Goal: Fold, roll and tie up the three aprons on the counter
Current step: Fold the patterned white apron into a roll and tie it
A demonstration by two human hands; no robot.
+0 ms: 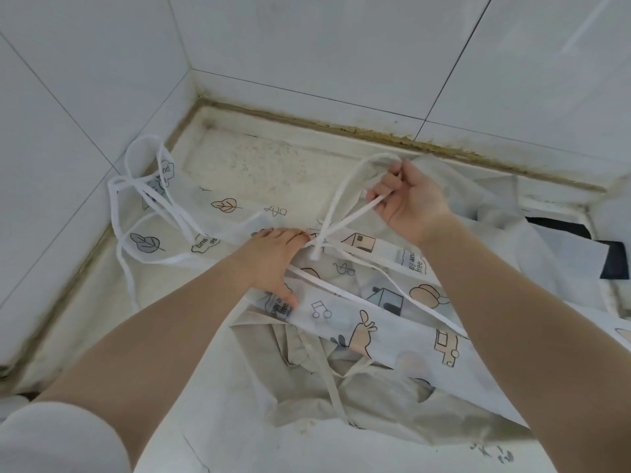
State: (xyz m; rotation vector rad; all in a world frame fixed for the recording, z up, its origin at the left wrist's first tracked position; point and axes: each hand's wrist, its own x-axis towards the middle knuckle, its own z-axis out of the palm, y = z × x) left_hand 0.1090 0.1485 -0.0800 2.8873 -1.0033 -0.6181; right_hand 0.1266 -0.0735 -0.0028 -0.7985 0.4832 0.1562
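A translucent white apron [382, 319] printed with leaves, houses and music notes lies spread across the counter [246, 162]. My left hand [273, 257] presses flat on its folded middle, fingers straight. My right hand [409, 199] is raised above the apron and grips a white strap [345, 189] that loops up from a crossing point beside my left fingertips. A beige apron [341, 387] lies crumpled beneath the printed one, near the front. A third apron, dark navy and white [577, 247], lies partly covered at the right.
White tiled walls [307, 46] close the counter at the back and the left, meeting in a corner. More loose white straps [136, 199] of the printed apron trail toward the left wall. A dirty brown seam runs along the back edge.
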